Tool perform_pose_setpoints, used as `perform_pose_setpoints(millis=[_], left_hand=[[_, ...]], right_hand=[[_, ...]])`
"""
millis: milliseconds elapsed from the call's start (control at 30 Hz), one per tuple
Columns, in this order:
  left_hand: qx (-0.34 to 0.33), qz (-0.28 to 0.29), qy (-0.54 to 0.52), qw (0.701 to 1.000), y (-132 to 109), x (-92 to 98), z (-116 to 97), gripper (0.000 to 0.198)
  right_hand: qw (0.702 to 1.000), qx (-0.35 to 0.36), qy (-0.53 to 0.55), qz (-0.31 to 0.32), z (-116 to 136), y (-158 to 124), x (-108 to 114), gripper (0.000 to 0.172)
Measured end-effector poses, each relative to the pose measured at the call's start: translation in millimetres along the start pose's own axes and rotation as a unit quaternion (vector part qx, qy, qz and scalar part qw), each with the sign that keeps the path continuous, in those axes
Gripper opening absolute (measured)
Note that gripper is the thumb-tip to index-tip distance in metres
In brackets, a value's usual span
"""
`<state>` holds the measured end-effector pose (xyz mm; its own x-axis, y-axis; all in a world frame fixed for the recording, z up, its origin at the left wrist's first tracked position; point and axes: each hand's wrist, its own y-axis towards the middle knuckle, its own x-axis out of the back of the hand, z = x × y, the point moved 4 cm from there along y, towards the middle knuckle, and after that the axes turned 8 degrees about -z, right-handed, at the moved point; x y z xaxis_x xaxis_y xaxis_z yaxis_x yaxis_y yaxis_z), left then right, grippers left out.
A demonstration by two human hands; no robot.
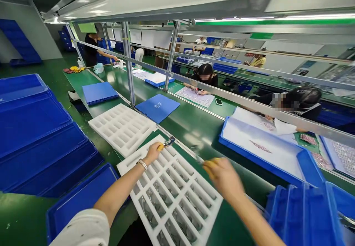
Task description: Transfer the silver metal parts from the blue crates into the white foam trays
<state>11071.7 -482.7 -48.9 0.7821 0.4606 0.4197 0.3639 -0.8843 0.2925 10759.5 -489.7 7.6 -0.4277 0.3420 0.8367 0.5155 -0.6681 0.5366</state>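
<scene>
My left hand (152,153), with yellow at its fingertips and a beaded band at the wrist, pinches a small, shiny, curved metal piece (169,141). It is over the upper part of a white foam tray (181,181). Thin, curved, shiny pieces (161,192) lie in many of the tray's slots; their kind is unclear. To the right of the tray, my right hand (224,176) is raised and smeared by motion, also with yellow at its closed fingers. A blurred silvery thing (198,159) shows at its fingertips, too smeared to name.
Another foam tray (122,127) lies beyond on the green bench (191,124). Stacked blue trays (33,127) stand at left, a blue bin (302,212) at lower right. A paper-lined blue tray (257,146) is across the metal rail (194,83). Several people work opposite.
</scene>
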Motion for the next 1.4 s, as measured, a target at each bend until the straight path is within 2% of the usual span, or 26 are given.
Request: perform_pose_setpoints(millis=[67,133,233,333,500,633,767,867,933,1033,1133,1200,1233,1300,1400], left_hand=[[0.018,-0.01,0.01,1.0,0,32.2,35,0.019],[0.03,-0.008,0.015,0.999,-4,51.9,64,0.02],[0.038,0.025,0.031,0.999,-12,61.5,94,0.02],[0.044,0.075,0.043,0.995,-19,59.0,109,0.02],[0.057,0.112,0.071,0.99,-22,57.3,116,0.019],[0.042,0.129,0.077,0.988,-22,57.6,118,0.021],[0.016,0.141,0.074,0.987,-21,54.8,118,0.02],[-0.004,0.155,0.073,0.985,-19,53.2,113,0.02],[-0.015,0.175,0.086,0.981,-17,53.2,108,0.021],[-0.029,0.206,0.131,0.969,-11,54.9,98,0.022],[-0.042,0.226,0.181,0.956,-3,55.3,85,0.022],[-0.054,0.243,0.197,0.948,5,52.0,77,0.021],[-0.061,0.254,0.2,0.944,8,49.3,73,0.021],[-0.067,0.278,0.2,0.937,17,42.9,67,0.019],[-0.058,0.278,0.214,0.935,31,36.8,69,0.018]], right_hand=[[0.995,0.012,-0.01,0.103,39,36,-46,0.023],[0.983,0.003,-0.026,0.183,67,62,-95,0.026],[0.974,0.001,-0.034,0.225,84,73,-150,0.027],[0.966,0.013,-0.031,0.258,80,61,-173,0.026],[0.953,0.006,-0.039,0.299,72,55,-180,0.028],[0.939,0.013,-0.044,0.34,76,64,-194,0.031],[0.923,-0.005,-0.059,0.381,82,75,-213,0.024],[0.918,-0.022,-0.07,0.389,88,81,-217,0.021],[0.919,-0.03,-0.069,0.388,90,82,-210,0.02],[0.926,-0.034,-0.061,0.372,91,78,-183,0.025],[0.965,-0.008,-0.016,0.262,96,75,-145,0.036],[0.981,0.044,0.034,0.185,105,73,-124,0.036],[0.982,0.07,0.049,0.17,111,70,-119,0.032],[0.977,0.096,0.046,0.186,118,65,-118,0.026],[0.977,0.073,0.036,0.198,119,54,-132,0.031]])
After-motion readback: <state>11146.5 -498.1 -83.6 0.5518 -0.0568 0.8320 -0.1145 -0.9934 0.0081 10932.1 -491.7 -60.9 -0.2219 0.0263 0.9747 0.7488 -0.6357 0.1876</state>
